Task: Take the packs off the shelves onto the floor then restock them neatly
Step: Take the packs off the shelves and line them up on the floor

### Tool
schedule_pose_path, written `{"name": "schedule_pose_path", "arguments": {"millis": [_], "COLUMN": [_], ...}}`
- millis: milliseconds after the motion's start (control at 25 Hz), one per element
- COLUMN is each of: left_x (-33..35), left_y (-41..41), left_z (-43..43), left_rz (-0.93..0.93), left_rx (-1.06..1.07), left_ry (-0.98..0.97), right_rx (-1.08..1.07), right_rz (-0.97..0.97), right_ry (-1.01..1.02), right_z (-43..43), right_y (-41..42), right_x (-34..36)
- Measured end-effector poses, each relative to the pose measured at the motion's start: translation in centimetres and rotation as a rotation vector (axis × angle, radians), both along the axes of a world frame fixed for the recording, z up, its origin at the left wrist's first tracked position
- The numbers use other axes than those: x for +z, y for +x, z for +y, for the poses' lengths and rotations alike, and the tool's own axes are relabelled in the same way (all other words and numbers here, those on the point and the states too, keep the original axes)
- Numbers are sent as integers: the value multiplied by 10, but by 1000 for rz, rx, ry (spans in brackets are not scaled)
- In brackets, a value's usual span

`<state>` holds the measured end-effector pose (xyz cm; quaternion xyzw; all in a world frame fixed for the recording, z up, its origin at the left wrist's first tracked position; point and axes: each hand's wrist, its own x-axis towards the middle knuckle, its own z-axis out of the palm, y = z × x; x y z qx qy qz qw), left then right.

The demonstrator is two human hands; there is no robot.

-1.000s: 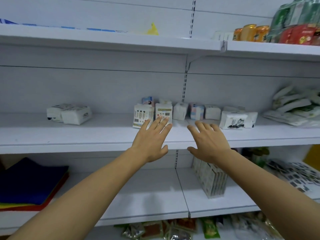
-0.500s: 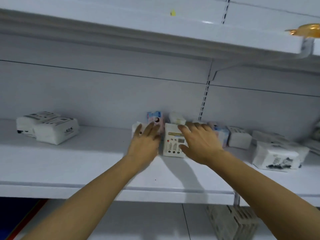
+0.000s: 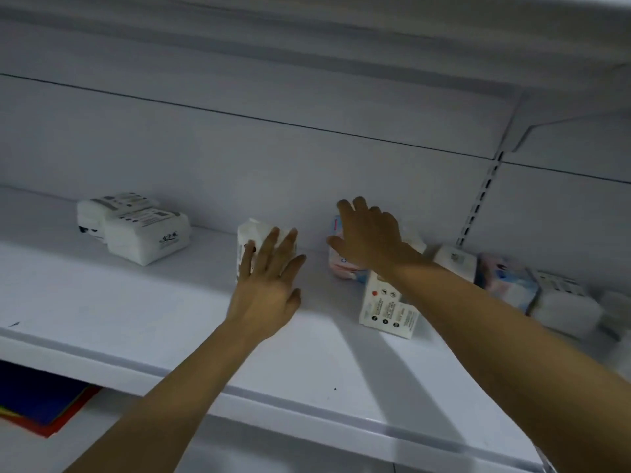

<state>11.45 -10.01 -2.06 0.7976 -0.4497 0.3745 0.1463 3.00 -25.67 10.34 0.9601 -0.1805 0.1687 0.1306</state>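
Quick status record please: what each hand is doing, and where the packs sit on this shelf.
left hand: fingers straight, laid against the upright white pack
right hand: fingers spread, reaching over the pink-and-blue pack near the back wall; grip not yet closed
printed pack: upright, under the right forearm
left pair: two white packs lying together, untouched
right cluster: several packs, blurred
shelf: white, all packs on it
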Motion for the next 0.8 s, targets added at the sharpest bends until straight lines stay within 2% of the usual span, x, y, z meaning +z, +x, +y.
{"name": "schedule_pose_path", "arguments": {"millis": [160, 240, 400, 520, 640, 720, 800], "left_x": [-3, -3, -4, -6, -3, 5, 22], "left_y": [0, 1, 4, 4, 4, -4, -19], "left_z": [0, 0, -1, -1, -1, 4, 13], "left_rz": [37, 37, 42, 83, 135, 229, 507], "left_rx": [-1, -10, -20, -62, -92, -153, -296], "left_ry": [-44, -39, -38, -60, -69, -152, -284], "right_rx": [-190, -231, -65, 44, 126, 128, 153], "right_rz": [63, 109, 71, -38, -86, -93, -156], "right_ry": [159, 171, 123, 145, 36, -13, -74], "right_z": [-14, -15, -1, 13, 28, 37, 45], "right_y": [27, 34, 44, 42, 25, 6, -18], "right_x": [-22, -28, -24, -13, -1, 6, 6]}}
